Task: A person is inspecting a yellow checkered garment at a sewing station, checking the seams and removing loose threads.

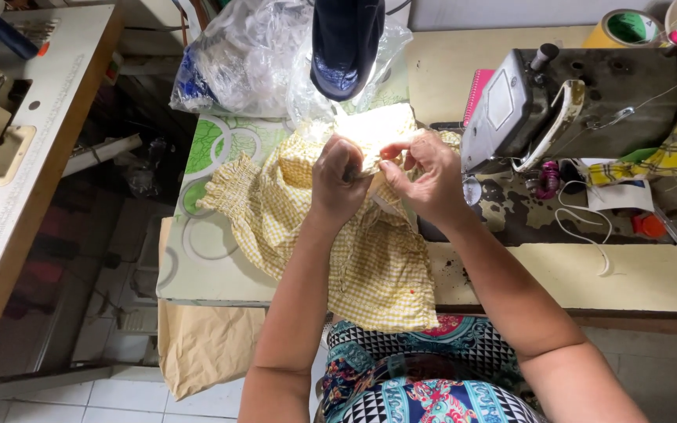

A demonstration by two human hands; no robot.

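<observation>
Pinching a fold of the yellow checked garment [370, 266] between them, the left hand [340, 182] and the right hand [425, 174] are working close together, fingers of both closed on the cloth. Beneath a lamp [345, 43], the garment is lying spread across the counter [636, 278], just beside the grey sewing machine [581, 106], its hem hanging over the near edge toward the person's lap

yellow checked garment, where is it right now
In the head view, the yellow checked garment lies mid-table, left of the sewing machine, pinched by both hands' fingers.
</observation>
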